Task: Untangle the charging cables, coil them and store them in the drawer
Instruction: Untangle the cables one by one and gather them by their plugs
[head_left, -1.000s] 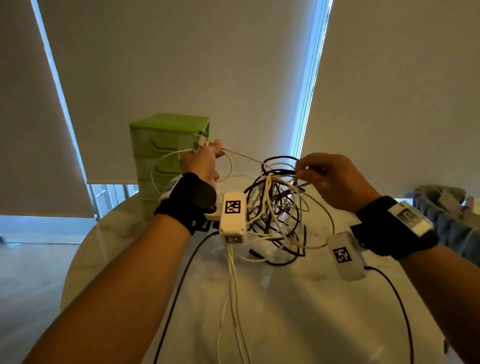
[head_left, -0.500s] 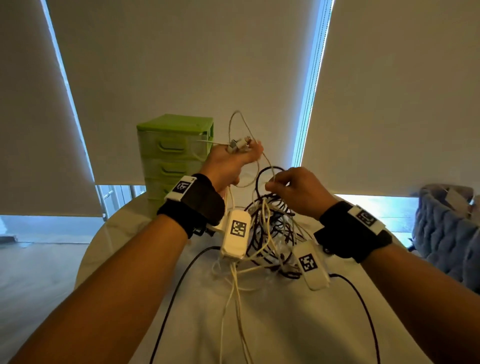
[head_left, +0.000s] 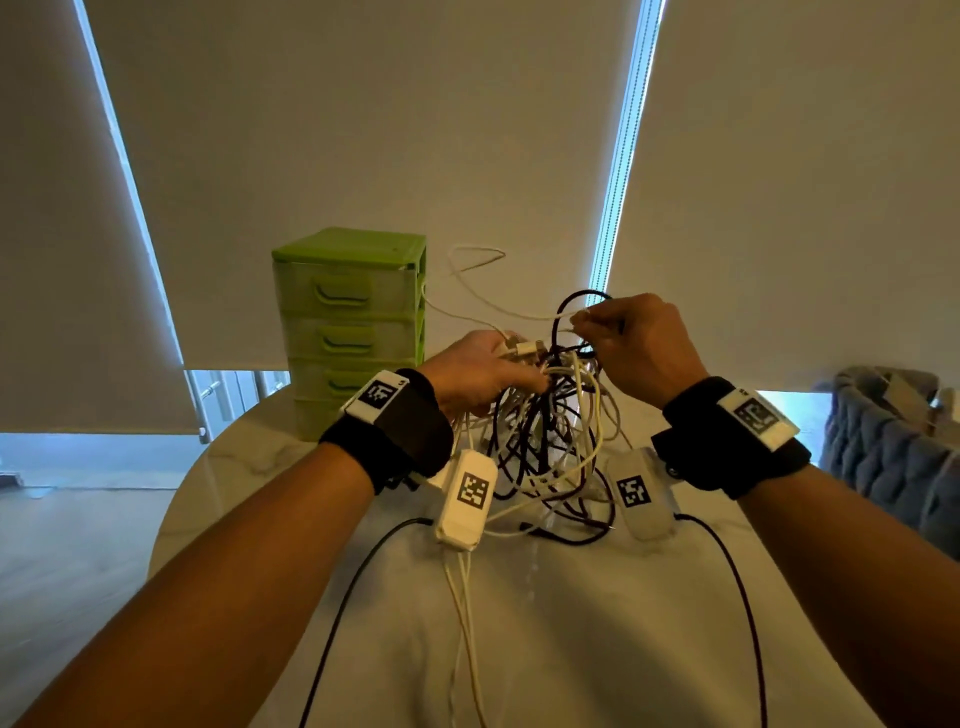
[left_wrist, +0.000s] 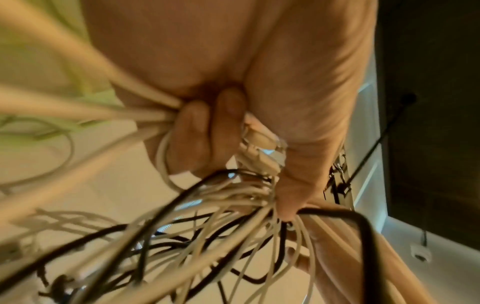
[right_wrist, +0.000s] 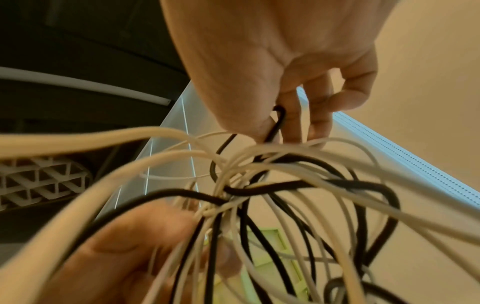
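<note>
While the knotted bundle of white and black charging cables (head_left: 545, 431) hangs above the pale marbled round desk (head_left: 545, 623), the left hand (head_left: 478, 374) has its fingers (left_wrist: 197, 133) curled round a bunch of white strands and plugs. Opposite it, the right hand (head_left: 639, 348) pinches a thin black cable loop (right_wrist: 278, 121) between thumb and fingers. Behind them on the desk stands a green plastic drawer tower (head_left: 348, 322), its drawers closed.

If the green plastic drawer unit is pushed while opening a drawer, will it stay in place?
The green plastic drawer unit is tall, narrow and thin-walled, so it is probably light. On the smooth marble-look table it would likely slide, perhaps tip. Steadying it with one hand seems wise.
</note>
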